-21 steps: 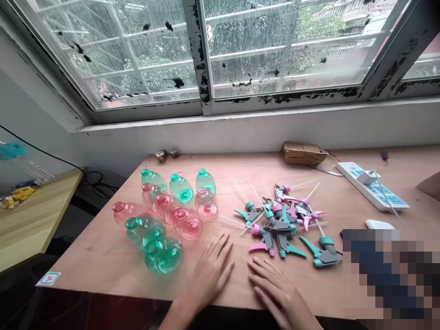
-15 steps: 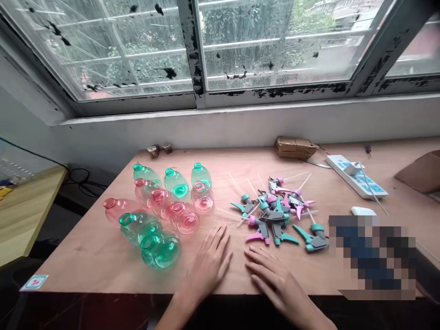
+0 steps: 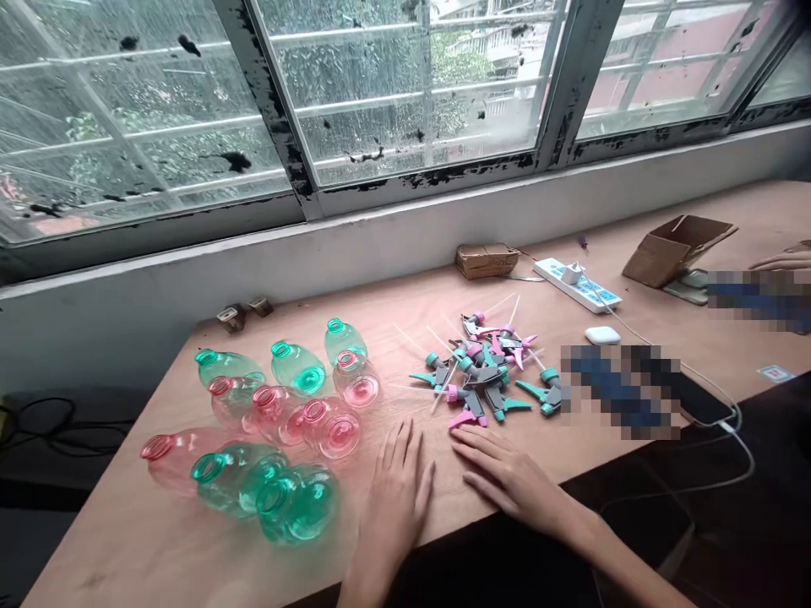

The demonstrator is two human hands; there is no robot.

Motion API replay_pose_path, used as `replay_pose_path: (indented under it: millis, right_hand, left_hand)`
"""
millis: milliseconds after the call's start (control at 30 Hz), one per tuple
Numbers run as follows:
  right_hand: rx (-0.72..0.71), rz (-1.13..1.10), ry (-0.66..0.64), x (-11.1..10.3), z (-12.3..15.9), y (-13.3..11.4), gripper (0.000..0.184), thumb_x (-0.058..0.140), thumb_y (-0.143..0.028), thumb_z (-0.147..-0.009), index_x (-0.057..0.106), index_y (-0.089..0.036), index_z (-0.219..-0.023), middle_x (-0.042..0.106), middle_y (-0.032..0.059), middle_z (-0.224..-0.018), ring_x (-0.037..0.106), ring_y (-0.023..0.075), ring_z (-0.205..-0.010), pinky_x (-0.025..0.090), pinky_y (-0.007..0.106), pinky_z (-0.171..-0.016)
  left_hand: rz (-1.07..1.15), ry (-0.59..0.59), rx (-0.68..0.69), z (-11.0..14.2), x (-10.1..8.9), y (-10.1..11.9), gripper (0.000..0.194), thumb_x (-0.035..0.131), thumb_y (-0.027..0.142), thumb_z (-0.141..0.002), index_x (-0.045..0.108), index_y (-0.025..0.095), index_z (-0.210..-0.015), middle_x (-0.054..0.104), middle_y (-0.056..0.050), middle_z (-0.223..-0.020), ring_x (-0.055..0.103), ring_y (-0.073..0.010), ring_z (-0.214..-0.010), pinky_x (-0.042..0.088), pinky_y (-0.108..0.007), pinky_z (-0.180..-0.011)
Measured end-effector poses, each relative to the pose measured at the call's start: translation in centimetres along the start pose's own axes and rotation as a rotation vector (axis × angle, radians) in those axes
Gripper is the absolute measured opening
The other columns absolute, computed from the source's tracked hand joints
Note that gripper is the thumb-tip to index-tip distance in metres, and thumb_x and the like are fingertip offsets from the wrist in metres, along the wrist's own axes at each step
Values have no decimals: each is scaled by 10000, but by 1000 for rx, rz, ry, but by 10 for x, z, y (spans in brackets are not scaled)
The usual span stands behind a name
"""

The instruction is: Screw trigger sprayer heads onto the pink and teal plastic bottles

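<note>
My left hand lies flat on the wooden table, fingers stretched forward and holding nothing. To its left several clear green bottles and clear pink bottles lie or stand without tops, their necks open. My right hand also rests flat, palm down and holding nothing. Its fingertips reach close to the near edge of a pile of trigger spray heads. These have grey bodies, with teal or pink collars and triggers, and thin whitish tubes. Whether the fingertips touch the nearest pink trigger, I cannot tell.
A white power strip, a brown wrapped package and an open cardboard box are towards the back. A white case and a phone with a cable lie at right. Another person's hand shows at the far right.
The view has turned to the right, bringing the cardboard box, phone and another person's hand into sight. Both my hands stay flat on the table; bottles and spray heads keep their arrangement.
</note>
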State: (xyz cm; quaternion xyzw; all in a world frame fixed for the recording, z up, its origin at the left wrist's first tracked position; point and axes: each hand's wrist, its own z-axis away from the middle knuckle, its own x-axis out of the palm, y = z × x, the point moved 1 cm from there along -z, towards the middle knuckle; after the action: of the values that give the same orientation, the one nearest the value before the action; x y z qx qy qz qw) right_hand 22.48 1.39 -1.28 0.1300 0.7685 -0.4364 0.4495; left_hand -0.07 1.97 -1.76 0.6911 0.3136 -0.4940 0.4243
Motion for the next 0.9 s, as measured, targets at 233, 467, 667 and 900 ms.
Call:
replay_pose_path:
  millis: [233,467,667,900]
  right_hand:
    - [38,155,12,4,0,2,454,444,-325,-1026,456,-181,-1457,468,141,-1523,408,294,-1415,358,526,-1170]
    - [-28,226,70,6,-5,5,483,447,-406,-1025,440,-193,-1459,563,144,-1416,471,287,-1343,311,529,-1178]
    - [-65,228,79,8,0,5,484,455,-401,-1020,459,-174,-1447,559,166,-1412,483,311,-1330,322,558,-1160]
    - [-98,207,85,13,4,8,470,435,-398,-1024,465,-184,-1441,537,174,-1442,469,333,-1351,336,602,-1144]
  left_hand:
    - [11,41,-3,-2,-1,1,461,458,326,-1006,429,200,-1448,444,-128,-1551,411,-282,-1430,387,-503,-1155]
    - [8,86,21,-3,7,-1,429,441,336,-1014,463,200,-1420,450,-138,-1541,413,-276,-1428,377,-492,-1158]
    - [-17,112,19,4,2,9,408,464,331,-1017,488,184,-1396,473,-140,-1517,426,-273,-1415,378,-474,-1156]
    - [-57,185,41,11,-6,19,391,620,287,-960,542,193,-1332,545,-111,-1412,584,-302,-1221,498,-541,-996]
